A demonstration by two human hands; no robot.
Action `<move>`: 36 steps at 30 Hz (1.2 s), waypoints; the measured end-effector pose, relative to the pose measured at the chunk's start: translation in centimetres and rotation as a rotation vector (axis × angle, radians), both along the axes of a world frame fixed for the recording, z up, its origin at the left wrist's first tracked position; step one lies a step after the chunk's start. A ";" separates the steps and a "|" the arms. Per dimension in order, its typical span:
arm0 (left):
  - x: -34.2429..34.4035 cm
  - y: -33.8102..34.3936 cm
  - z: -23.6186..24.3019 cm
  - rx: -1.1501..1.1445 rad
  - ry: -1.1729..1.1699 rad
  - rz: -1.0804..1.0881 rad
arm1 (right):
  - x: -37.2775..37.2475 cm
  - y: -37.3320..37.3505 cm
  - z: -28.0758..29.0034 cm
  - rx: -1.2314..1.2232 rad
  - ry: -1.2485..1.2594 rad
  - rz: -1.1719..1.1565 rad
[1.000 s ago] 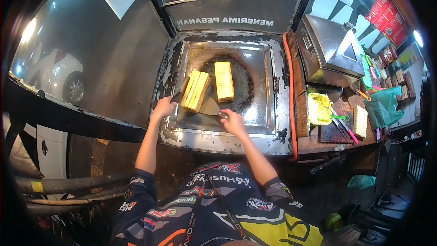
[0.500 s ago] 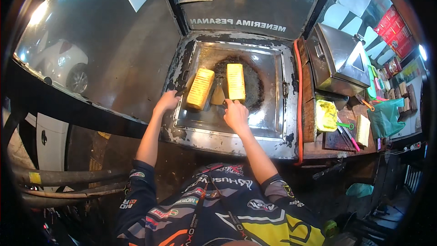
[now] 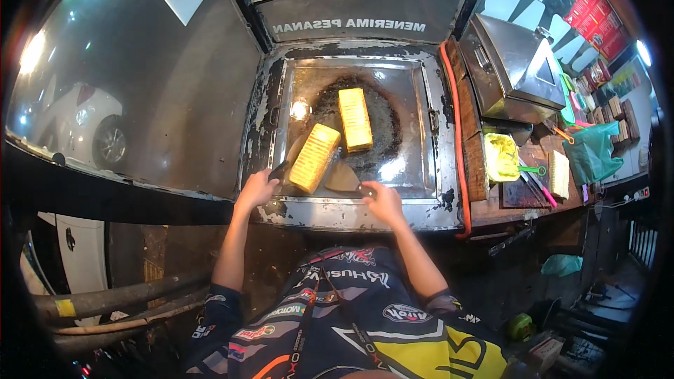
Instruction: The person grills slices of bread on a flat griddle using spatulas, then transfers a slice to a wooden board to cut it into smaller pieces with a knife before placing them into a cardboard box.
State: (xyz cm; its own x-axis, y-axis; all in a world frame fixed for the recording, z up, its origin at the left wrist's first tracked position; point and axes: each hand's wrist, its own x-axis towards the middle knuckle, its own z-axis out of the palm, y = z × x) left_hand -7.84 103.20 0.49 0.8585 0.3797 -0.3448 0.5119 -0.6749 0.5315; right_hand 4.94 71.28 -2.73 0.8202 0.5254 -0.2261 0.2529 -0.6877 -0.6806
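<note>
Black-handled spatula [image 3: 279,170] in the left hand [image 3: 258,190]; beside it, a browned bread block [image 3: 314,158] lies slantwise on the griddle [image 3: 412,112]; then a scraper [image 3: 342,177] gripped by the right hand [image 3: 384,203], a second block [image 3: 356,121] beyond. Browning seems in hand; turning the nearer block would call for level, two-sided support.
</note>
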 end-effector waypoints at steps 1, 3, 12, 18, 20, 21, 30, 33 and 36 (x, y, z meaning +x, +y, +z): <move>0.5 0.5 -0.6 -0.009 -0.021 -0.019 | 0.5 0.6 -1.3 0.055 -0.015 -0.011; 1.0 1.8 -1.1 -0.056 -0.065 -0.031 | 0.9 3.3 -4.1 0.170 -0.042 -0.026; 1.0 1.4 6.0 -0.485 -0.147 0.159 | 1.2 6.5 1.5 0.403 -0.025 -0.067; 6.0 -7.1 17.3 -0.477 -0.156 0.112 | 4.0 -2.5 11.0 0.453 0.005 -0.164; 9.0 -10.1 20.2 -0.411 -0.145 -0.032 | 4.8 -7.0 13.2 0.525 -0.127 -0.236; 10.5 -12.1 21.6 -0.389 -0.144 -0.097 | 5.2 -9.3 13.5 0.604 -0.231 -0.249; 24.1 -30.6 24.0 -0.373 -0.315 -0.776 | 3.3 -29.1 19.1 0.596 -0.395 -0.814; 26.4 -37.0 22.2 -0.376 -0.289 -0.907 | 1.6 -34.5 17.0 0.576 -0.475 -0.969; 27.7 -41.0 18.6 -0.368 -0.337 -0.936 | 0.3 -38.0 13.7 0.534 -0.465 -1.091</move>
